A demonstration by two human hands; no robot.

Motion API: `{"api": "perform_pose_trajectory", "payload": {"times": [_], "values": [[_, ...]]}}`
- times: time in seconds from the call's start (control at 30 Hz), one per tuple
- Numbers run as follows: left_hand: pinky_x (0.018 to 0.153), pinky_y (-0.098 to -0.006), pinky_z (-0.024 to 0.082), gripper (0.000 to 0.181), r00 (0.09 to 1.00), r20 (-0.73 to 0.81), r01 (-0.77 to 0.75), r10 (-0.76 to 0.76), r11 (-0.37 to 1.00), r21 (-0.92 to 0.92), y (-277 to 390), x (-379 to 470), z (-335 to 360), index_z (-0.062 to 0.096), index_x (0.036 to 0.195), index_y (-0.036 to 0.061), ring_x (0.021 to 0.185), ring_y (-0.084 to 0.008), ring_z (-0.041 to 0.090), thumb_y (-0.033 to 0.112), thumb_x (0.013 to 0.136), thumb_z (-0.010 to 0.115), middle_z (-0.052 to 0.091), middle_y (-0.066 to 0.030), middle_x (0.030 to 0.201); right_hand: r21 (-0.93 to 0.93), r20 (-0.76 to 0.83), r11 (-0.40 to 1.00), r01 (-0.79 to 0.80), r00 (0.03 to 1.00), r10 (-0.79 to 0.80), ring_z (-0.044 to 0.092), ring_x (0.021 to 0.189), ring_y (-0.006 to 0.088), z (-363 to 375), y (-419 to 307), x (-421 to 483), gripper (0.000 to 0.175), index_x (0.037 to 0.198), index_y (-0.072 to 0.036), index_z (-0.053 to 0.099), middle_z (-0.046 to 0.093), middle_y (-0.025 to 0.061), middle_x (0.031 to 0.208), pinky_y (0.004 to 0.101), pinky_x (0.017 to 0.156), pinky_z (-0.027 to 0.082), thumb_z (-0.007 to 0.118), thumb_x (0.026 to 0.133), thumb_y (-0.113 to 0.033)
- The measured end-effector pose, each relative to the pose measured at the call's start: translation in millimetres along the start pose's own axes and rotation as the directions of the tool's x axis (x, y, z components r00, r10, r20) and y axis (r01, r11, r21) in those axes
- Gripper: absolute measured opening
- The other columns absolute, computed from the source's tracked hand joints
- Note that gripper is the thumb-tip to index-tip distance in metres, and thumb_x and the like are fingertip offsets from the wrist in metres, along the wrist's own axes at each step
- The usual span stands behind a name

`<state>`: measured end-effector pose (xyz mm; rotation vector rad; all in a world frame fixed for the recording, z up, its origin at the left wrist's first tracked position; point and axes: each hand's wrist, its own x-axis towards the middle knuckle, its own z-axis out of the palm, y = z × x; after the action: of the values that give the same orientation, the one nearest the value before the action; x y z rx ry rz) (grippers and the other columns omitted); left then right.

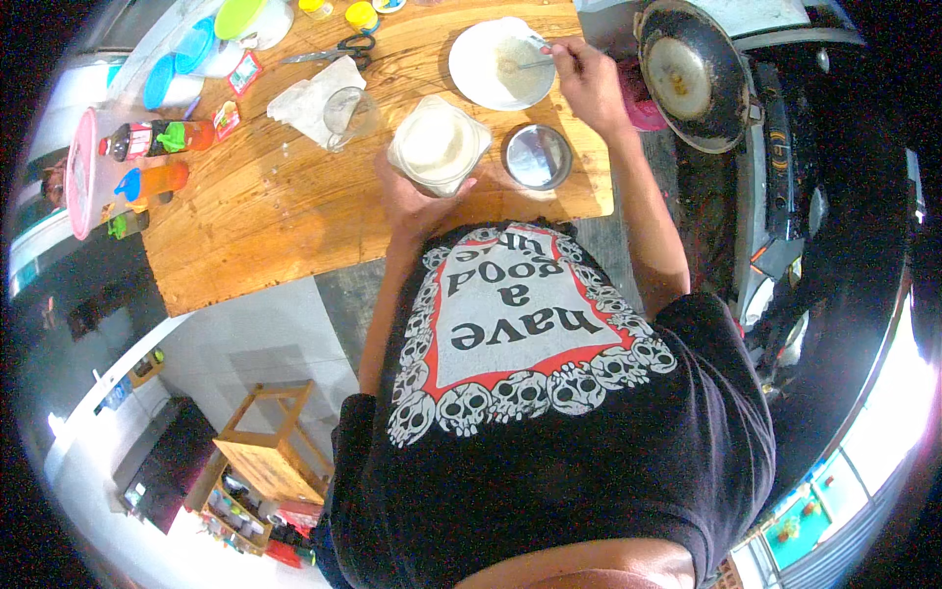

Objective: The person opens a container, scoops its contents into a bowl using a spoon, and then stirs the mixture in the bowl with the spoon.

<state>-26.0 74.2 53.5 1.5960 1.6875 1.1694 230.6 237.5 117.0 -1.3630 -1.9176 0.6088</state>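
Note:
My left hand [416,202] is wrapped around the near side of a clear plastic container [482,136] that holds white powder [434,143]. My right hand [589,81] grips the handle of a metal spoon [531,65]. The spoon's bowl end rests in a pale mixture inside a white bowl [465,70] at the table's far right. Between my forearms, a round metal dish [537,157] sits to the right of the container. A clear glass [351,114] stands to its left, partly over a crumpled white sheet [309,99].
The wooden table [243,228] also carries black-handled scissors [338,51], red sachets [244,72], a sauce bottle [154,140], an orange bottle [158,180] and lidded tubs [257,22]. Past its right edge are a wok [681,81] and a stove [780,154]. A wooden stool [268,434] stands behind on the left.

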Motion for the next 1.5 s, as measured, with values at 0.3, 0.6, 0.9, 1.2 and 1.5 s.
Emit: {"api": "perform_pose_trajectory", "payload": {"times": [0.3,0.6,0.9,1.2,1.5], "values": [[0.106,-0.0449,0.043,0.116,0.997,-0.067,0.042,-0.034,0.991,0.127,-6,-6,2,0.035,0.138,-0.0017,0.122,-0.0326,0.050,0.039,0.050,0.101,0.046,-0.0194,0.131,-0.366,-0.175,0.924,0.111,0.967,-0.186,0.066,0.083,0.0374,26,20,-35,0.015,0.106,-0.002,0.061,0.062,0.0164,0.089,0.0454,0.070,0.056,0.064,0.091,-0.002],[0.098,-0.0459,0.044,0.092,1.000,-0.010,0.021,-0.024,0.973,-0.232,-1,-1,3,0.050,0.128,0.0008,0.111,-0.0330,0.057,0.032,0.054,0.096,0.057,-0.0161,0.118,-0.148,0.215,0.910,0.387,0.911,-0.352,0.068,0.070,0.0296,-16,-103,-48,0.010,0.097,-0.005,0.069,0.066,0.0116,0.080,0.0401,0.062,0.056,0.068,0.090,-0.013],[0.101,-0.0599,0.035,0.090,0.989,0.081,-0.132,0.122,0.984,0.120,5,4,-1,0.058,0.125,0.0073,0.109,-0.0384,0.055,0.058,0.057,0.087,0.059,-0.0160,0.116,-0.376,0.622,0.786,0.491,0.762,-0.178,0.073,0.074,0.0311,52,-97,-67,0.014,0.092,-0.005,0.072,0.072,0.0153,0.085,0.0415,0.065,0.059,0.064,0.086,-0.014],[0.110,-0.0660,0.027,0.092,0.981,0.081,-0.184,0.176,0.977,0.109,-13,-2,0,0.057,0.128,0.0056,0.118,-0.0410,0.053,0.061,0.060,0.084,0.057,-0.0180,0.121,-0.237,0.587,0.941,0.242,0.807,-0.060,0.070,0.072,0.0394,56,-105,-69,0.019,0.084,0.000,0.074,0.070,0.0225,0.079,0.0468,0.069,0.058,0.064,0.084,-0.016],[0.102,-0.0571,0.034,0.093,0.994,0.009,-0.112,0.112,0.993,0.023,-1,1,1,0.053,0.127,0.0055,0.111,-0.0394,0.053,0.045,0.052,0.092,0.057,-0.0150,0.115,-0.083,0.522,0.996,0.016,0.852,0.030,0.070,0.080,0.0390,43,-104,-63,0.023,0.092,0.001,0.076,0.071,0.0226,0.084,0.0463,0.077,0.054,0.065,0.089,-0.020]]}}
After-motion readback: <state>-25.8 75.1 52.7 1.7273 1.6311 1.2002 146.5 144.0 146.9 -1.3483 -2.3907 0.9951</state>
